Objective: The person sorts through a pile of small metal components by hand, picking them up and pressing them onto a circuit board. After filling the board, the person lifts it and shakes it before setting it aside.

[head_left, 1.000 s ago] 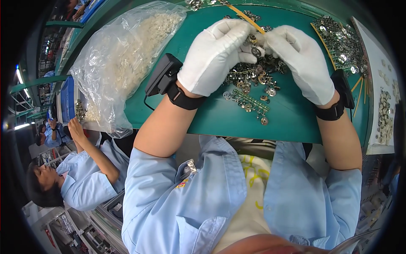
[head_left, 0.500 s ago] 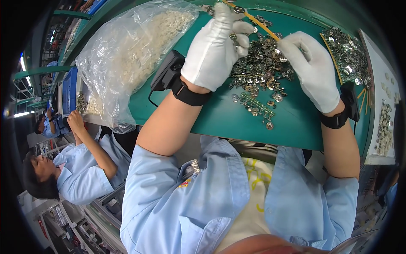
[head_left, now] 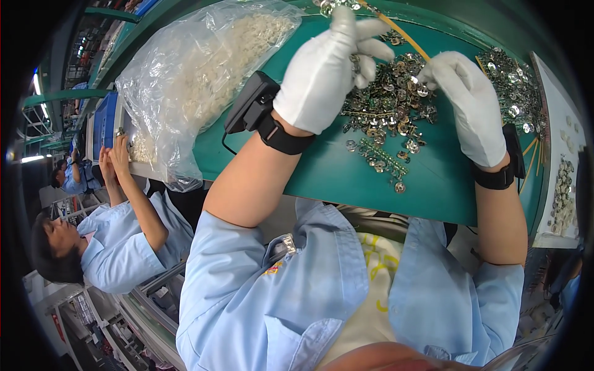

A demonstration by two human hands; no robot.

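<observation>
Both my hands wear white gloves above the green work surface. A thin yellow stick slants between them. My right hand pinches its lower end between thumb and fingers. Beside the upper end is my left hand, its fingers curled in, with shiny bits showing between them. Small round metal parts sit at its thumb tip, partly cut off by the picture's edge. Under and between the hands lies a heap of small silvery metal parts. A smaller green-and-silver cluster lies nearer to me.
A clear plastic bag of whitish pieces lies at the left. More metal parts are piled at the right, near loose yellow sticks and a white tray with small pieces. A co-worker sits at the left.
The view has shifted slightly. My left fingers have spread a little from the thumb, and more metal parts show at its tip. The co-worker's hands have risen. The stick stays in my right hand.
</observation>
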